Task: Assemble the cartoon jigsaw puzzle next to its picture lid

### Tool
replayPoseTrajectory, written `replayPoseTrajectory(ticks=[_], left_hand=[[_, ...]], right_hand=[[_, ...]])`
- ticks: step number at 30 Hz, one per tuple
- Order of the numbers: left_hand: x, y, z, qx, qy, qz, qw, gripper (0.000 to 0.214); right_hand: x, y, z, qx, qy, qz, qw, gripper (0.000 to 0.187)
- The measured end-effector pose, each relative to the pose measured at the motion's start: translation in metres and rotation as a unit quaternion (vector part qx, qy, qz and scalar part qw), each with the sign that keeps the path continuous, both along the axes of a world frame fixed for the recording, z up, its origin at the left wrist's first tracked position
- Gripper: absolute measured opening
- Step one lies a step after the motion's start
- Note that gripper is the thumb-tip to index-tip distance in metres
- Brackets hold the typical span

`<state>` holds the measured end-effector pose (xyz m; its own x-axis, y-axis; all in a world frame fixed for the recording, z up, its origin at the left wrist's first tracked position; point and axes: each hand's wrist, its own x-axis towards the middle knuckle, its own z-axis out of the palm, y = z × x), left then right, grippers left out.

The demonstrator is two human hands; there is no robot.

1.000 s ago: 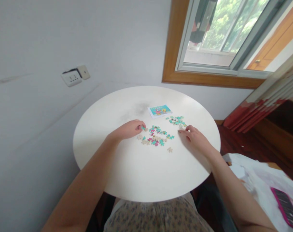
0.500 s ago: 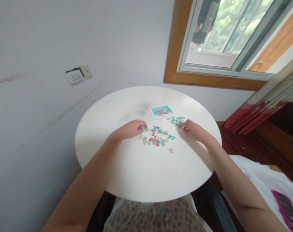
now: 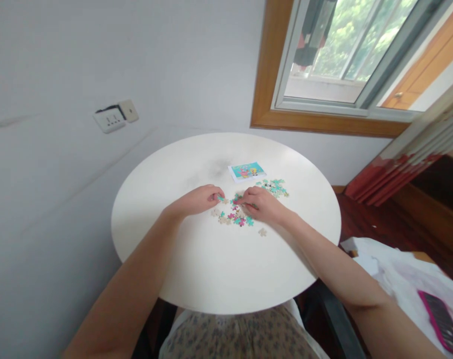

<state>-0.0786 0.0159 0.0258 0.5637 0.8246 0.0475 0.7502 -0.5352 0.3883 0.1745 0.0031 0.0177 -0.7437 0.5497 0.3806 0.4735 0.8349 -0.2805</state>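
Loose jigsaw puzzle pieces in teal, pink and beige lie in a cluster at the middle of the round white table. At the cluster's left edge, the fingers of my left hand are closed on a teal puzzle piece. My right hand is over the cluster's right side, index finger stretched onto the pieces and thumb apart from it; pieces beneath are hidden. A second group of mostly teal pieces sits beyond my right hand. One beige piece lies alone nearer me.
A small picture card with teal artwork lies behind the pieces. The wall has a socket, and a window is at the back right. A pink-edged phone rests on white cloth at lower right.
My right hand has moved left from the second group of pieces to the middle cluster, uncovering that group. My left hand stays at the cluster's left edge. The view has shifted slightly.
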Motion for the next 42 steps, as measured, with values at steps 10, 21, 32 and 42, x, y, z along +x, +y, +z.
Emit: replayPoseTrajectory(ticks=[10,21,32,42], left_hand=[[-0.005,-0.004,0.010,-0.084,-0.021,-0.074,0.994,0.027],[-0.010,-0.009,0.012,-0.160,0.039,-0.107,0.981,0.045],[-0.007,-0.008,0.010,-0.176,0.016,-0.075,0.981,0.043],[-0.002,-0.006,0.005,-0.182,0.005,-0.050,0.982,0.039]], right_hand=[[-0.005,-0.015,-0.004,-0.045,0.033,0.057,0.997,0.027],[0.004,-0.005,-0.013,-0.054,0.055,0.017,0.997,0.027],[0.004,-0.005,-0.015,-0.060,0.060,0.021,0.996,0.027],[0.003,-0.007,-0.009,-0.060,0.073,0.087,0.992,0.020]])
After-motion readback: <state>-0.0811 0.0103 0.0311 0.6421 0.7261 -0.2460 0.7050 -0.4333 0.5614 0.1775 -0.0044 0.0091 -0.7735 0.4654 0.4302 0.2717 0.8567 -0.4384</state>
